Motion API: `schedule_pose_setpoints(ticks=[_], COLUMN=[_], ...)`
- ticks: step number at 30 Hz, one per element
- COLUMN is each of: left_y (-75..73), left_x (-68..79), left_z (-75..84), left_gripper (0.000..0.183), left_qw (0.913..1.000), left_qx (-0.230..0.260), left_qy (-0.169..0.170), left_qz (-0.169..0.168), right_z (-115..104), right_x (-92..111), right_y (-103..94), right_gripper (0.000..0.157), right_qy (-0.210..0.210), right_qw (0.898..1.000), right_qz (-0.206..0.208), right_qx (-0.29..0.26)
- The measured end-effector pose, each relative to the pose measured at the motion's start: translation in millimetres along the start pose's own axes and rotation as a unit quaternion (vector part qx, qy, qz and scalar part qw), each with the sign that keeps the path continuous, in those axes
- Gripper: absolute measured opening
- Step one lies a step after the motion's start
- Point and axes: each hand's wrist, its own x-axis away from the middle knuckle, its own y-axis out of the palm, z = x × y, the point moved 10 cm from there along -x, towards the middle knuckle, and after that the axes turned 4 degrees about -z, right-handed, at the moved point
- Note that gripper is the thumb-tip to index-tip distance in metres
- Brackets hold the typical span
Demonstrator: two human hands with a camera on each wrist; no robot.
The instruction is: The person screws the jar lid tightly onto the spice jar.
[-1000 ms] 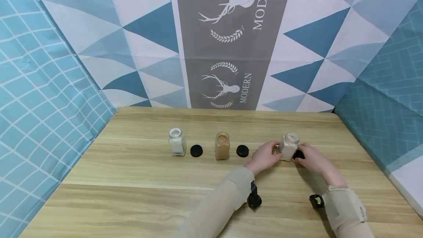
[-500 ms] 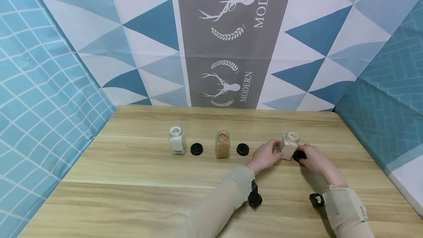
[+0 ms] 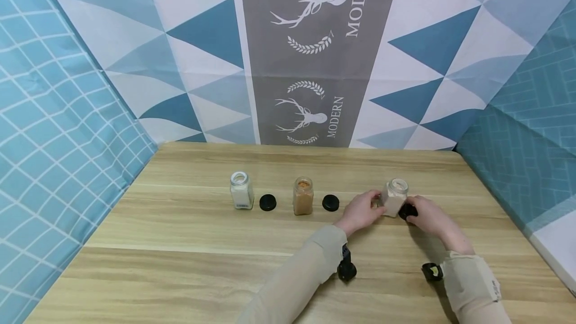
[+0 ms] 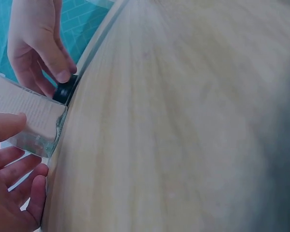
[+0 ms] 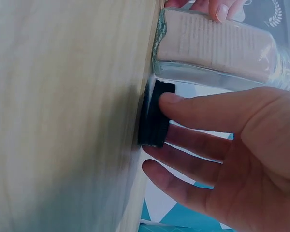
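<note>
My left hand point(image 3: 361, 213) holds a square glass jar point(image 3: 394, 200) of pale powder at the right of the table, thumb against one side. The jar stands upright without a lid, its mouth uncovered. Just right of it, my right hand point(image 3: 428, 218) pinches a round black lid point(image 3: 407, 211) low at the table surface. In the right wrist view, the thumb lies over the edge of the lid point(image 5: 155, 116), close beside the base of the jar point(image 5: 212, 46). The fingers curl in from the other side. Whether the lid rests fully on the wood is hard to tell.
An uncapped jar of orange-brown powder point(image 3: 303, 199) stands mid-table, a black lid point(image 3: 330, 203) to its right. Further left are an uncapped jar of white powder point(image 3: 242, 193) and another black lid point(image 3: 267, 202). Patterned cloth walls point(image 3: 207, 54) border the wooden table point(image 3: 180, 264).
The right fingers have shifted slightly on the black lid beside the jar. The left hand and its jar stay in place; the head view has tilted a little.
</note>
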Motion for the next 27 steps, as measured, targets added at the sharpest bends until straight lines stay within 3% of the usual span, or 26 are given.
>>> schedule_pose_setpoints(ticks=[27], left_y=[1.6], left_x=[-1.1], left_z=[-2.3], left_gripper=[0.047], left_qw=[0.9999], left_qx=[-0.011], left_qy=[0.004], left_qz=[-0.007], right_z=[1], right_x=[17], right_y=[-44.9], right_gripper=[0.045], right_qy=[0.014], right_qw=[0.991], right_qz=[0.097], right_qx=[-0.087])
